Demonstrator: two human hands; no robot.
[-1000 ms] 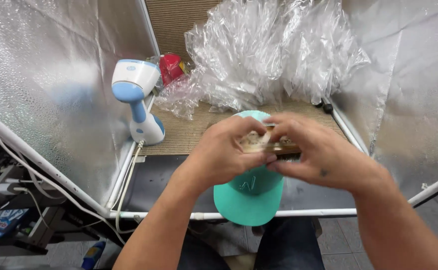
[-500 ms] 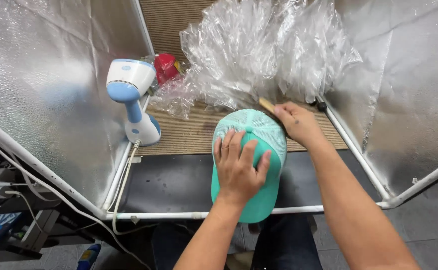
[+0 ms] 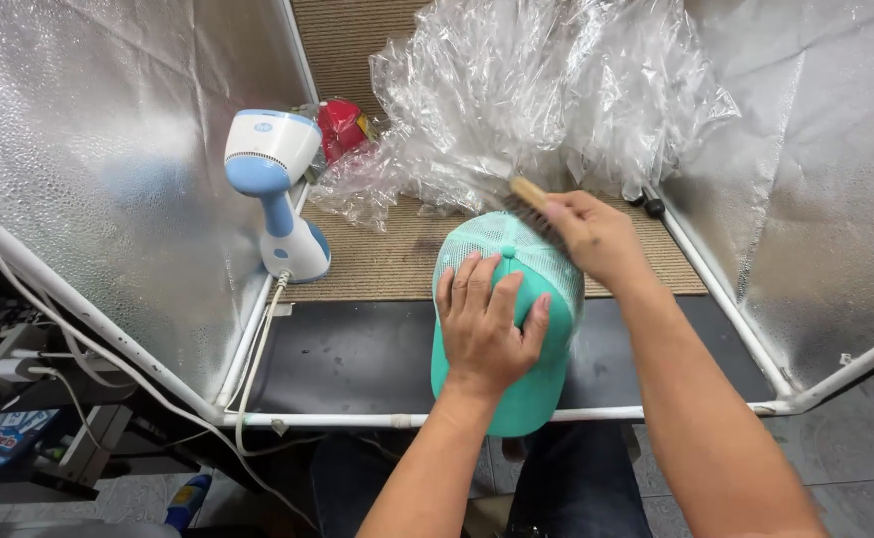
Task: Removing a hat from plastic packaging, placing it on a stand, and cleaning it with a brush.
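A teal baseball cap [image 3: 517,399] with a mesh back lies crown up at the front of the work surface, its brim toward me. My left hand [image 3: 487,321] presses flat on the front of the crown, fingers spread. My right hand [image 3: 591,237] grips a wooden-handled brush [image 3: 534,202] whose dark bristles rest on the mesh at the cap's far side.
A white and blue handheld steamer [image 3: 276,189] stands upright at the left, its cord trailing down. A red object [image 3: 342,128] sits behind it. Crumpled clear plastic bags [image 3: 547,95] pile up at the back. Silvery reflective panels [image 3: 98,169] wall both sides.
A second ago both hands met above the cap around the brush. Since then the left hand settled flat on the crown and the right hand carried the brush to the mesh back.
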